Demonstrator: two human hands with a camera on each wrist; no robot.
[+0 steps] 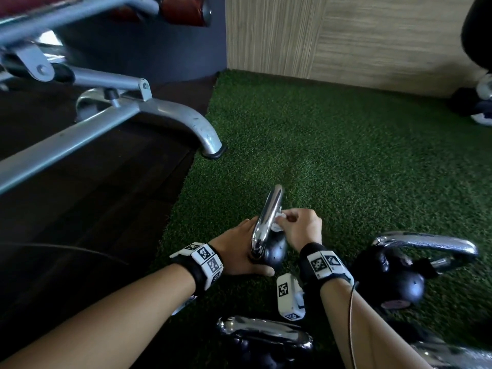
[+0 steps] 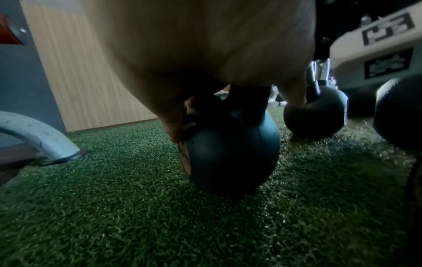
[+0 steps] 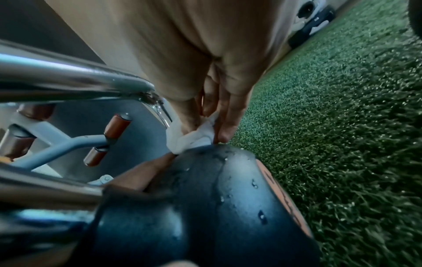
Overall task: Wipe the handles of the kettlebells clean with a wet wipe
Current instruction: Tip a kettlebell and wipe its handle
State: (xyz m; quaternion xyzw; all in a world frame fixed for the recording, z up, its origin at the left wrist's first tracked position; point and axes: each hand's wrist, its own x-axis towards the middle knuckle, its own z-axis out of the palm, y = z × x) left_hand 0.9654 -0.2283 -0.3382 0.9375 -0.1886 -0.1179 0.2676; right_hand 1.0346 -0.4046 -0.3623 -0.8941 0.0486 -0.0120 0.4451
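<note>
A small black kettlebell [image 1: 275, 253] stands tilted on the green turf, its chrome handle [image 1: 267, 217] pointing up and away. My left hand [image 1: 239, 249] grips the ball and the handle's base from the left; the left wrist view shows its fingers [image 2: 173, 126] against the ball [image 2: 233, 155]. My right hand [image 1: 299, 226] pinches a crumpled white wet wipe [image 1: 279, 221] against the handle's right leg. In the right wrist view the wipe [image 3: 194, 137] sits between my fingertips [image 3: 226, 130] where the handle [image 3: 68, 77] meets the wet ball [image 3: 205, 207].
Three more kettlebells lie close by: one to the right [image 1: 399, 278], one near my forearms [image 1: 263, 339], one at the bottom right corner [image 1: 452, 355]. A grey bench frame [image 1: 170, 113] stands left on dark flooring. A shoe [image 1: 482, 113] shows far right by the wood-panelled wall [image 1: 372, 35].
</note>
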